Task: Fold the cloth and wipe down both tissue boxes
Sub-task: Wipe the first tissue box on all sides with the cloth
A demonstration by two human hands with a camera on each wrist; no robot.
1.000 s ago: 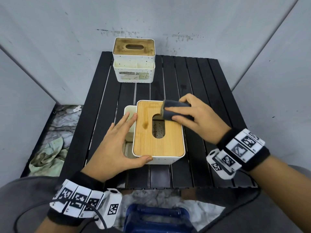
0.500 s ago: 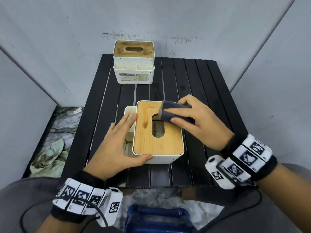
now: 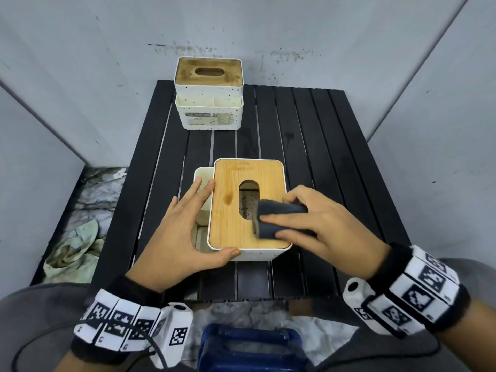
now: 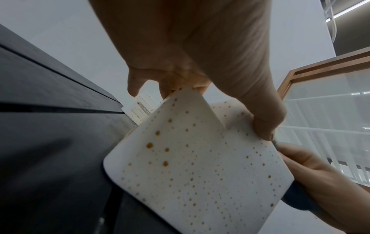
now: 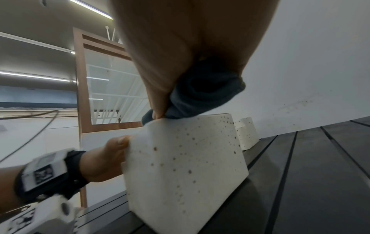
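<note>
Left hand point(image 3: 185, 232) flat against near box point(image 3: 248, 208) — fingers straight along its left side, thumb on front edge; bracing, not gripping; near box mid-table point(image 3: 335, 157), lid up; right hand point(image 3: 319, 224) clamped on folded cloth point(image 3: 279, 218), pressed on lid's near right part beside slot; best: firm flat strokes, cover whole lid, then sides; far box point(image 3: 209, 96) at back — lid looks stained, likely unwiped.

near tissue box point(image 3: 249, 210) front right corner: covered by the folded cloth point(image 3: 279, 218)
label on far tissue box point(image 3: 209, 119): print too small to be read
blue object point(image 3: 249, 347): cut off at the bottom edge
</note>
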